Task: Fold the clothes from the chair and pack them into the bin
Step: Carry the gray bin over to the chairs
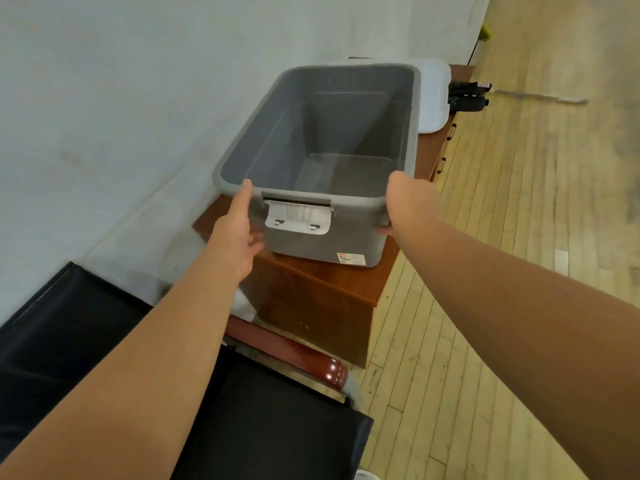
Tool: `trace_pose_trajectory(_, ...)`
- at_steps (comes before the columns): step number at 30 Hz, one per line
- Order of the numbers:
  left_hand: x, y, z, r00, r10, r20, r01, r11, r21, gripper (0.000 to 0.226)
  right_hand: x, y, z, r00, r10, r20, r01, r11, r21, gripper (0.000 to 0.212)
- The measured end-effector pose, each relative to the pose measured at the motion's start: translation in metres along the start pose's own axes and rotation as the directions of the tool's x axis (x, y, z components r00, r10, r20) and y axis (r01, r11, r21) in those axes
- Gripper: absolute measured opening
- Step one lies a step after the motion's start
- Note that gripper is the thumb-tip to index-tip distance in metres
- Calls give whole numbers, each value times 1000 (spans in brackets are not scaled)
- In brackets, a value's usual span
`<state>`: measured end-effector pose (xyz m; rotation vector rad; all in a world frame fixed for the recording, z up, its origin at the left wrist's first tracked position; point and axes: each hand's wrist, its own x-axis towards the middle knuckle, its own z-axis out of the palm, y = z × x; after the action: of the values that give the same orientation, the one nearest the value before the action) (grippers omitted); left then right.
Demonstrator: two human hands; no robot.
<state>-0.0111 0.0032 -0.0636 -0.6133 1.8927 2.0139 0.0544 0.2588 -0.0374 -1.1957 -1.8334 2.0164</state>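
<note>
We grip the empty grey bin [349,237] between our hands, left hand [239,233] and right hand [405,199] each clasping a near rim corner; seemingly stiff, light plastic, it should lift easily off the cabinet [311,299].

- Saw plain pale wall [104,81] along the left.
- Noted light wood-plank floor [519,237] on the right, scuffed grey.
- Spotted reddish-brown wooden cabinet [311,299] against the wall, drawer handles [452,130] on its floor side.
- Logged white plastic object [433,98] at its far end, dark items [467,97] just beyond.
- Found black padded chair [294,427] bottom left, glossy red-brown armrest [294,344] beside cabinet.
</note>
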Motion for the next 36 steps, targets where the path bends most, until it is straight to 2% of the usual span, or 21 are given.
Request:
trace_pose_trajectory(5, -37, -17, 10, 994, -97, 46, 97, 995, 6, 97, -28, 28, -60, 996, 12, -86, -11, 1000, 10, 18)
trace_pose_trajectory(8, -61, -36, 23, 984, -158, 85, 159, 987, -8, 67, -53, 39, -97, 985, 37, -170, -28, 998, 58, 13)
trace_pose_trajectory(10, -84, -50, 36, 983, -148, 106, 152, 988, -35, 44, -70, 45, -122, 964, 56, -259, -35, 996, 84, 8)
trace_pose_trajectory(11, -95, -58, 43, 984, -137, 115, 143, 989, -47, 41, -75, 50, -135, 957, 53, -285, -25, 995, 99, 8)
trace_pose_trajectory(14, -125, -80, 66, 980, -134, 150, 145, 988, -59, 53, -92, 66, -174, 935, 40, -352, -6, 995, 98, 10)
trace_pose_trajectory(18, -162, -109, 97, 972, -142, 185, 142, 990, 11, 71, -107, 104, -220, 855, 42, -518, 3, 996, 85, 17)
trace_pose_trajectory(23, -189, -143, 135, 965, -33, 259, 5, 994, 109, 79, -110, 163, -269, 803, 137, -581, -33, 982, 187, 17)
trace_pose_trajectory(28, -190, -189, 170, 962, -16, 271, -60, 960, 272, 89, -99, 227, -301, 746, 256, -615, -114, 959, 260, 12)
trace_pose_trajectory(31, -180, -235, 179, 958, -74, 278, -15, 951, 308, 77, -87, 270, -317, 709, 288, -644, -168, 956, 242, 16)
trace_pose_trajectory(36, -140, -327, 182, 933, -247, 263, 197, 959, 202, 44, -56, 342, -325, 675, 288, -679, -276, 952, 129, 8)
